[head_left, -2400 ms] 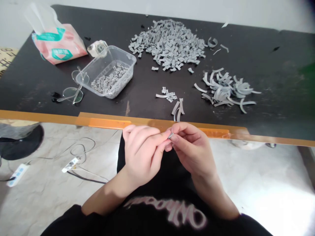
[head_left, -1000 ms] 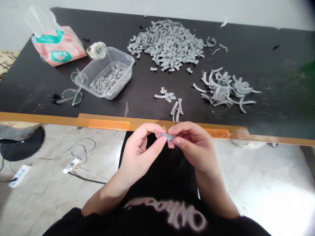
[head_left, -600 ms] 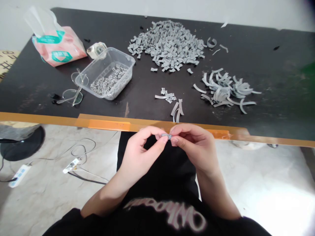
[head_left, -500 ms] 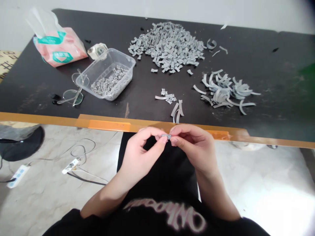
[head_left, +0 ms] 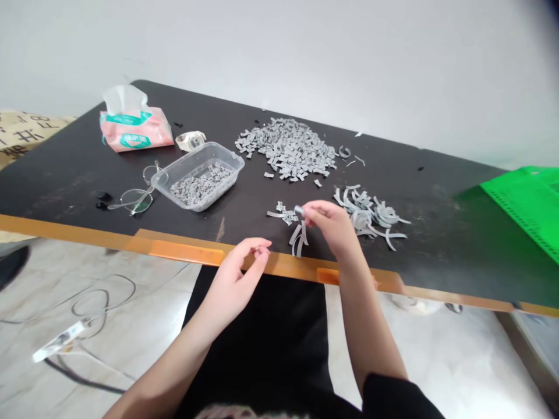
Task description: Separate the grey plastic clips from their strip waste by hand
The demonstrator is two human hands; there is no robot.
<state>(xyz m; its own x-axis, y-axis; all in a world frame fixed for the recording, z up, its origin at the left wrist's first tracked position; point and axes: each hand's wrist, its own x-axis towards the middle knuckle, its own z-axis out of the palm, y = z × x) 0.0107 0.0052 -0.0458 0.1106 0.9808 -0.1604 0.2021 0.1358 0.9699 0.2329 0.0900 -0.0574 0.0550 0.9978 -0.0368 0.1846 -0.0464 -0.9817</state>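
Note:
My right hand (head_left: 329, 224) is raised over the table, pinching a small grey piece (head_left: 299, 210) between thumb and fingertips. Just left of and below that piece lie several small grey clips (head_left: 289, 216) and some short grey strips (head_left: 299, 237). My left hand (head_left: 242, 273) is at the table's front edge, its thumb and forefinger a little apart, with nothing visible between them. Beyond my hands is a large heap of small grey pieces (head_left: 290, 148). A pile of curved grey strips (head_left: 364, 212) sits to the right, partly behind my right hand.
A clear plastic tub (head_left: 229, 181) of small grey parts stands at the left, beside eyeglasses (head_left: 137, 199) and a white watch-like object (head_left: 191, 141). A tissue pack (head_left: 137, 131) is further back. Orange tape (head_left: 187, 251) lines the table's front edge; a green item (head_left: 528, 203) lies right.
My hands have separated. The right one has moved forward over the table with the grey piece; the left has opened and shifted left. The view has tilted up, showing more wall and the green item.

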